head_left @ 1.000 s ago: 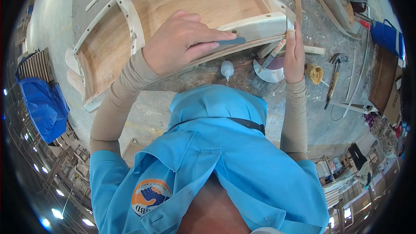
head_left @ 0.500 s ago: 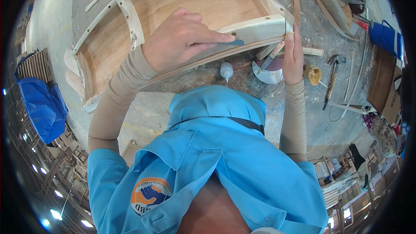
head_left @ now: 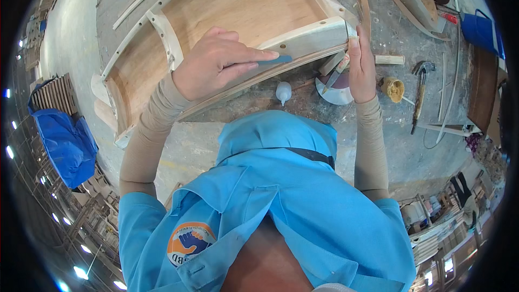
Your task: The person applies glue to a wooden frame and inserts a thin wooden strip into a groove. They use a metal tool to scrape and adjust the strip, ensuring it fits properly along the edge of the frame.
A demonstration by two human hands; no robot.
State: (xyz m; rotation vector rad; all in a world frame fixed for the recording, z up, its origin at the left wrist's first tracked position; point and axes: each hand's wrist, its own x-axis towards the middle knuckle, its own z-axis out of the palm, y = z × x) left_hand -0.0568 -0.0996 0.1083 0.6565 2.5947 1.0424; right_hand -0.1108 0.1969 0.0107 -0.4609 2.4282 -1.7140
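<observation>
A curved wooden frame (head_left: 319, 37) spans the space before the person's lap, its near rail meeting a blue-grey strip (head_left: 281, 60) pinched in the left hand (head_left: 208, 65). The right hand (head_left: 362, 71), fingers straight, rests against the frame's right corner; whether it grips cannot be told. Nearer the lap stands a small white bottle (head_left: 283, 93), with a hammer (head_left: 419, 94) farther right.

A woodworking workshop: a bare wooden frame (head_left: 316, 36) tops a stained grey work surface (head_left: 411, 148), a hammer (head_left: 420, 94) and paste cup (head_left: 392, 90) at right, wooden slats (head_left: 58, 96) stacked at far left, bright lights (head_left: 80, 273) glowing lower left.
</observation>
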